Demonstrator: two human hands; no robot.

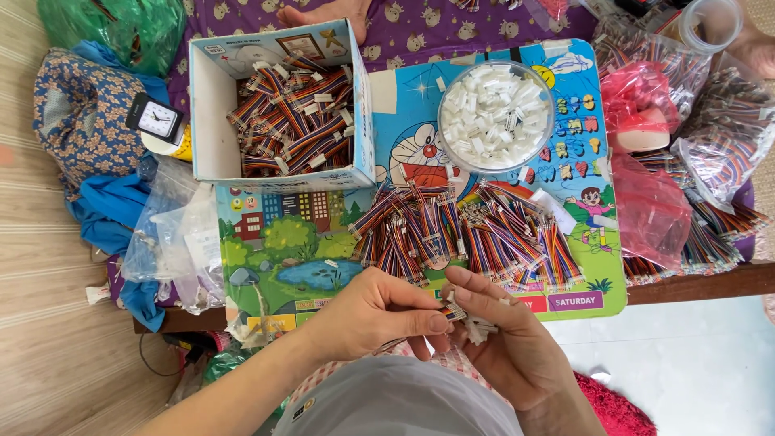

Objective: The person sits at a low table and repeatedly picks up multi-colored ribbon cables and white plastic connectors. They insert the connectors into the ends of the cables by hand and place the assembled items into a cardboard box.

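Both my hands meet low in the view, just above my lap; my left hand (375,315) pinches closed on the end of a short multicoloured ribbon cable (449,313), thumb and forefinger pressed together on it; my right hand (504,339) cups narrow around a few small white plastic connector housings (476,325), fingers curled, thumb on top; the two hands touch at the fingertips

Key relation: the cable's long axis runs roughly left to right between the hands, its free end pointing toward the white housings in my right palm; cable tip and housing sit just beside each other, perhaps touching; I cannot tell if it is seated, the fingers hide the joint; most of the cable's length is also hidden under my left fingers

Beyond the hands, straight ahead on the colourful cartoon-printed board (339,266): a loose heap of striped ribbon cables (468,234), near and slightly nearer my right hand; farther off, a round clear tub of white housings (495,115), ahead and right; a pale blue cardboard box of finished cables (282,105), ahead and left, on my left hand's side; small black clock (156,119) far left
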